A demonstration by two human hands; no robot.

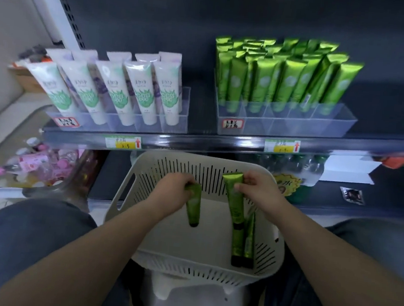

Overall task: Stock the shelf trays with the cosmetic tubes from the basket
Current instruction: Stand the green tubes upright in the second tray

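Note:
A white slotted basket point(129, 188) sits in front of me below the shelf. My left hand point(170, 192) grips a dark green tube point(193, 207) by its upper end, cap hanging down over the basket. My right hand point(257, 190) pinches a second green tube point(234, 204) near its crimped top, cap down. Another green tube point(250, 240) stands behind it against the basket's right wall. On the shelf, a clear tray point(288, 126) at the right holds several upright green tubes point(290, 80). A clear tray point(174, 123) at the left holds several white tubes point(138, 91).
The shelf's front rail point(197, 144) carries yellow price tags. Pink packaged items point(41, 165) lie low at the left, and green-capped bottles point(290, 163) stand on the lower shelf behind the basket. My knees flank the basket on both sides.

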